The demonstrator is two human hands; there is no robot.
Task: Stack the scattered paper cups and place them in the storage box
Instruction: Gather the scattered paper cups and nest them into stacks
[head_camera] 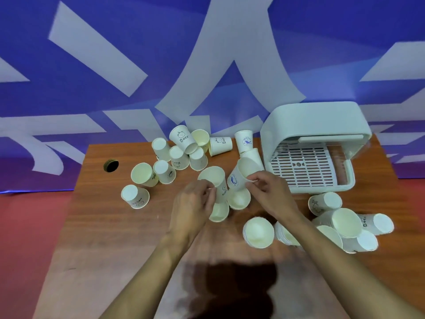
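Your left hand [197, 199] grips the rim of a cup printed "HELLO" [215, 180], and your right hand [266, 189] pinches the rim of a tilted cup with a blue whale mark [241, 176]; both are held above the middle of the bench [92, 226]. More cups beneath them are partly hidden by your fingers. Other cups lie scattered behind and right; one [184, 138] reads "Bear". The white storage box [315, 146] stands open at the right, its lid raised. Small print on the far cups is unreadable.

Wooden table [96, 238], blue-and-white backdrop [96, 65]
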